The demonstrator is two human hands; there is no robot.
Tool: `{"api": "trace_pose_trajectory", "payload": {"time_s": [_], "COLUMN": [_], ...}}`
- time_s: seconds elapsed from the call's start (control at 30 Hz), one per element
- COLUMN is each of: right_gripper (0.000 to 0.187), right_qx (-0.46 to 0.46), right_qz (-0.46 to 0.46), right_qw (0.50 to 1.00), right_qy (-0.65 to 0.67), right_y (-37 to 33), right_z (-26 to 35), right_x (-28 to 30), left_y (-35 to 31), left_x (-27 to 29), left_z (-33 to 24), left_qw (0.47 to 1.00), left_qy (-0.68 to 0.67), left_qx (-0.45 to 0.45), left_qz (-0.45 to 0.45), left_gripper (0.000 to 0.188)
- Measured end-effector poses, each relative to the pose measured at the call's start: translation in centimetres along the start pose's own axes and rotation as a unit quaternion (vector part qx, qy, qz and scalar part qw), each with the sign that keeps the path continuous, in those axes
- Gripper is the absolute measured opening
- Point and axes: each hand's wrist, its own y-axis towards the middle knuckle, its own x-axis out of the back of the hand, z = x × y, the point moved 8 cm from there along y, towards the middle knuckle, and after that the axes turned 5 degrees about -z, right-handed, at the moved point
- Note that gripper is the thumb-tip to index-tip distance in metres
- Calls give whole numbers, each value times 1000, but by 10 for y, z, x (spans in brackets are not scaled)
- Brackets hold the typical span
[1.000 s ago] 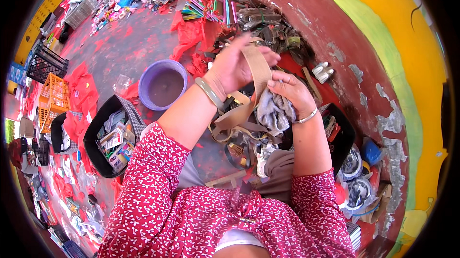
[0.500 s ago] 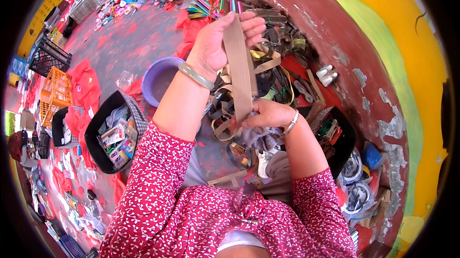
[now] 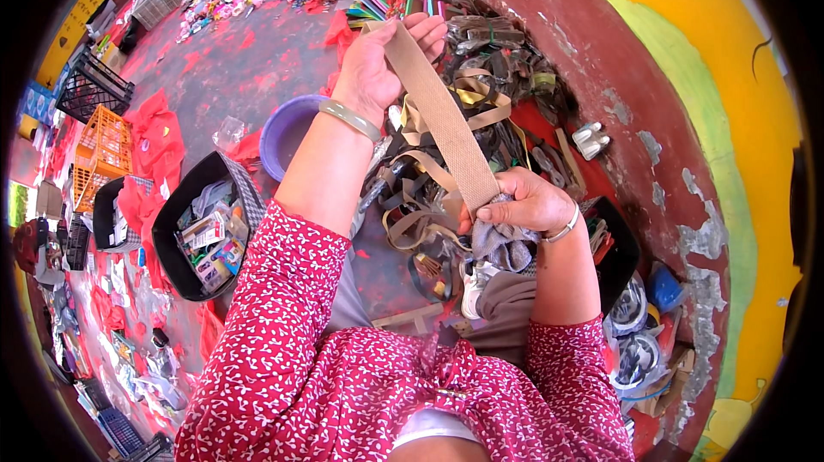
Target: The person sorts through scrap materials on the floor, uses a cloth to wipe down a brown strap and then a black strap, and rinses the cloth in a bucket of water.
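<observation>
A beige webbing strap (image 3: 442, 119) is stretched on a slant between my two hands. Its upper part lies across the palm of my left hand (image 3: 386, 63), between the thumb and the half-bent fingers, which hold it. My right hand (image 3: 530, 203) grips the lower stretch of the strap, with thumb and fingers closed over a grey cloth (image 3: 506, 243) bunched against it. Looser loops of beige strap (image 3: 421, 222) hang or lie below, near a heap of dark and tan belts (image 3: 506, 136) on the floor. Where the loops join the strap is hidden.
A purple basin (image 3: 270, 140) and a black bin of small packages (image 3: 184, 205) stand left; orange crates (image 3: 107, 144) lie farther left. Another black bin (image 3: 622, 247) is beside my right forearm. A peeling red wall (image 3: 635, 76) closes the right side.
My right hand has moved right with the cloth, and my left hand slightly left. The strap, nearly upright before, now slants down to the right.
</observation>
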Motion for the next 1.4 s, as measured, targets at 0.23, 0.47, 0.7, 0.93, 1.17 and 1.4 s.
{"api": "trace_pose_trajectory", "payload": {"time_s": [0.23, 0.47, 0.7, 0.93, 1.17, 1.4], "right_gripper": [20, 20, 21, 20, 32, 24], "right_qx": [-5, 31, -6, -63, 366, 365], "right_qz": [-39, -94, -141, -343, -578, -462], "right_qw": [999, 991, 989, 915, 728, 683], "right_qy": [-14, 87, 40, -201, -48, -432], "right_y": [-15, -12, -3, -26, -68, -2], "right_z": [-9, -4, -20, -17, 80, 80], "right_x": [17, 23, 40, 93, 61, 17], "left_y": [18, 8, -33, -34, -42, -60], "left_x": [19, 11, -28, -40, -41, -49], "left_z": [-18, 40, 93, 84, 106, 118], "left_qw": [993, 997, 991, 993, 991, 976], "left_qy": [-106, -31, -21, 33, 51, -147], "left_qx": [11, 69, 132, 80, 111, 153], "left_qz": [58, -32, 7, 86, 46, 45], "left_gripper": [50, 67, 58, 52, 63, 54]}}
